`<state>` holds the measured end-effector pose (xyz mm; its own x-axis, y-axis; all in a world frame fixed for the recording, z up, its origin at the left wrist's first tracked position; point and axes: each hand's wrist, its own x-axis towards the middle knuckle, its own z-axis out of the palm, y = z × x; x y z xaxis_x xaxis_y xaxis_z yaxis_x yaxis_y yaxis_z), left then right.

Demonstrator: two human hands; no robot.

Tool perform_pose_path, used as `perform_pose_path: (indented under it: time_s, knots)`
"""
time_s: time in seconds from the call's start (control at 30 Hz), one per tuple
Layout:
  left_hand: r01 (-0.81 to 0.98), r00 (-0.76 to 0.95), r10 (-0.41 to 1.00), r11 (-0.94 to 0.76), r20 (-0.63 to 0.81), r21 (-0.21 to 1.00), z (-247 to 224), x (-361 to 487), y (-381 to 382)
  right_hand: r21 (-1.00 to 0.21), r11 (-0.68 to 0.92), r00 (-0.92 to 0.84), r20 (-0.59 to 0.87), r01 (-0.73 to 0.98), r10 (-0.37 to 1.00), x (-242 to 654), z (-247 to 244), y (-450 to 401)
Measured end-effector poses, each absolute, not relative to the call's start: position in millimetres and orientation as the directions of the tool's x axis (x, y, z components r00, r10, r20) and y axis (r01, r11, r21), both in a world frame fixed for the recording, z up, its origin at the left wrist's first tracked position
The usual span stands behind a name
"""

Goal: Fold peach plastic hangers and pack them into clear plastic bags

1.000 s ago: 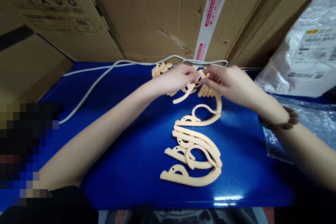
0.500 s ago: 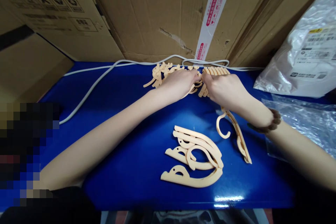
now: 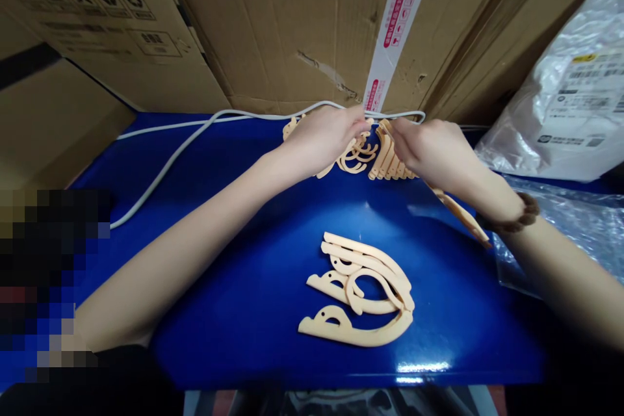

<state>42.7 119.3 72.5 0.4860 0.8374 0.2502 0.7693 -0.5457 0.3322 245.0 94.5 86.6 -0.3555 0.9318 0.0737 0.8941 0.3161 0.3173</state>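
Observation:
My left hand (image 3: 332, 138) reaches over a cluster of cream plastic hanger hooks (image 3: 358, 155) at the back of the blue table. Its fingers are pinched together; what they hold is hidden. To its right, my right hand (image 3: 429, 148) is closed, with a cream folding hanger (image 3: 462, 216) sticking out below the palm toward the wrist. The fingertips of that hand are beside a neat row of cream hanger arms (image 3: 389, 159). Nearer to me lie several loose hanger arms (image 3: 361, 331), with a hook piece (image 3: 351, 296) among them.
Large cardboard boxes (image 3: 283, 26) stand along the back and left. A white cable (image 3: 168, 175) runs along the table's rear and left. At the right are a plastic-wrapped package (image 3: 550, 110) and a clear plastic bag (image 3: 575, 221). The blue table (image 3: 234, 312) has a front edge near me.
My right hand has shifted right, and the folding hanger under it has swung up and right. My left hand has moved slightly left and up. The loose near pieces stay put.

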Motion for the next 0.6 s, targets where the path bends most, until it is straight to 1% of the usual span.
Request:
perform_pose_path:
  time_s: [0.1,0.27,0.37,0.47,0.53,0.6]
  knots:
    - [0.768,0.433,0.859,-0.51,0.272,0.387,74,40,123,0.298,0.312,-0.348,0.076,0.902,0.935,242,90,90]
    - [0.755,0.411,0.873,-0.488,0.264,0.438,77,42,120,0.249,0.318,-0.348,0.087,0.915,0.933,239,94,85]
    - [0.687,0.42,0.867,-0.498,0.27,0.529,76,46,117,0.221,0.308,-0.339,0.116,0.925,0.934,238,97,83]
    - [0.615,0.442,0.87,-0.471,0.218,0.633,74,49,114,0.221,0.293,-0.325,0.127,0.93,0.937,238,98,82]
    - [0.606,0.461,0.869,-0.455,0.178,0.652,74,51,112,0.229,0.282,-0.314,0.113,0.931,0.943,237,98,82]
    - [0.617,0.473,0.866,-0.458,0.163,0.64,74,52,110,0.236,0.271,-0.301,0.102,0.933,0.948,237,97,82]
